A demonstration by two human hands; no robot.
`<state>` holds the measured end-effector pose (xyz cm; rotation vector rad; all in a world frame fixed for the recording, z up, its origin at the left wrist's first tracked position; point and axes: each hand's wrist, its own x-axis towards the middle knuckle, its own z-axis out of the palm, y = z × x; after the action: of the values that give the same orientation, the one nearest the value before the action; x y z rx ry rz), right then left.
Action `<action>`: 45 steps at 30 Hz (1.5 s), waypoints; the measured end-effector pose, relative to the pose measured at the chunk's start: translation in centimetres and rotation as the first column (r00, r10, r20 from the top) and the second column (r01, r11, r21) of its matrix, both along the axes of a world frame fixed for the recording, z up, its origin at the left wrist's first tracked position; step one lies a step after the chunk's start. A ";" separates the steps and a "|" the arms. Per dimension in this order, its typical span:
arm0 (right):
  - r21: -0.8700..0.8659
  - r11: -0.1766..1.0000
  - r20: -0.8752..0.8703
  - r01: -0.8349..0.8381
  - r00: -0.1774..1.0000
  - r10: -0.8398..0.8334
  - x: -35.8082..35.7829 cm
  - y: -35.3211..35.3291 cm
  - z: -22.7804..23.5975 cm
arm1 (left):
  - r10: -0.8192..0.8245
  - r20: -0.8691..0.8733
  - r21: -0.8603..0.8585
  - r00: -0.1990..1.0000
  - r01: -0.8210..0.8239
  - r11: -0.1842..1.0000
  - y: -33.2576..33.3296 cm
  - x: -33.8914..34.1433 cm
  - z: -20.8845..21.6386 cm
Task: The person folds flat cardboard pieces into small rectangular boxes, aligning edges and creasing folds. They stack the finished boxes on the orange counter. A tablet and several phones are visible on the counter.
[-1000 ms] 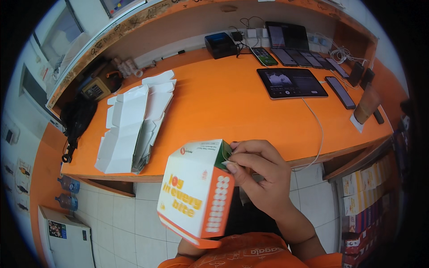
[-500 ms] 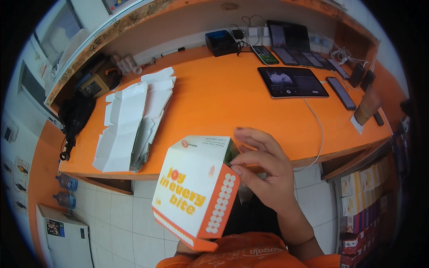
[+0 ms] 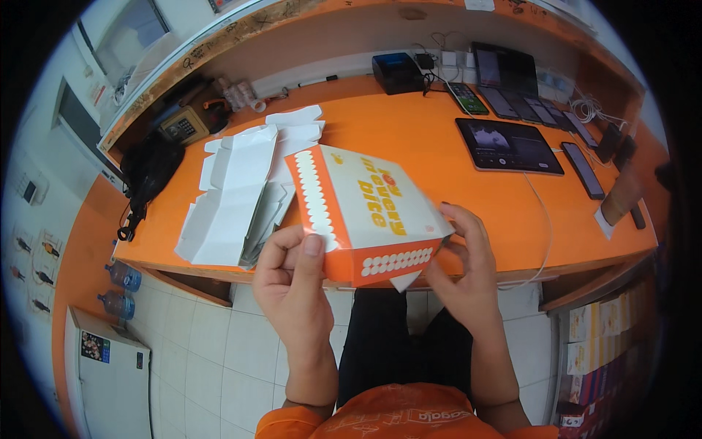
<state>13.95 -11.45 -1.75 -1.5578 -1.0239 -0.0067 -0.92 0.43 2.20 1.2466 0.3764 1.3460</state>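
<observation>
An orange and white cardboard food box (image 3: 384,194) with yellow lettering and rows of white dots is held tilted in front of me, above the desk's front edge. My left hand (image 3: 296,289) grips its left end, thumb on the orange dotted side, the other fingers mostly behind it. At the right end my right hand (image 3: 468,271) is closed on the box's edge with bent fingers. A small white flap (image 3: 404,281) hangs out below that end. To the left on the desk lies a stack of flattened white cartons (image 3: 230,190).
On the orange desk (image 3: 387,124) stand a tablet (image 3: 508,146), several phones, an open laptop (image 3: 504,69) and a black device (image 3: 398,73). A white cable hangs over the front edge. A black bag (image 3: 153,168) lies at the left; shelves of boxes (image 3: 599,336) stand lower right.
The box has turned, rising so its dotted end faces left and its lettering runs sideways. My left hand has come into view gripping it. My right hand has shifted slightly right and down.
</observation>
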 end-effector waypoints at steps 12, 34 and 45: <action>0.412 0.891 0.327 -0.193 0.944 0.053 -2.1 0.8 2.1 | -0.101 0.163 0.032 0.981 0.097 0.995 -3.1 2.8 -0.6; 0.352 0.934 0.276 -0.062 0.960 -0.040 -2.5 0.9 2.6 | 0.086 -0.111 0.309 0.990 -0.048 0.950 -2.9 3.3 -3.1; 0.347 0.913 0.057 -0.214 0.977 0.207 -1.7 -0.2 1.7 | -0.020 -0.160 0.293 0.987 0.067 0.954 -3.2 2.7 -3.9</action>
<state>12.21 -11.60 -0.01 -1.1196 -1.1334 -0.0523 1.74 -2.81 -1.67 1.6082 0.2574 1.3039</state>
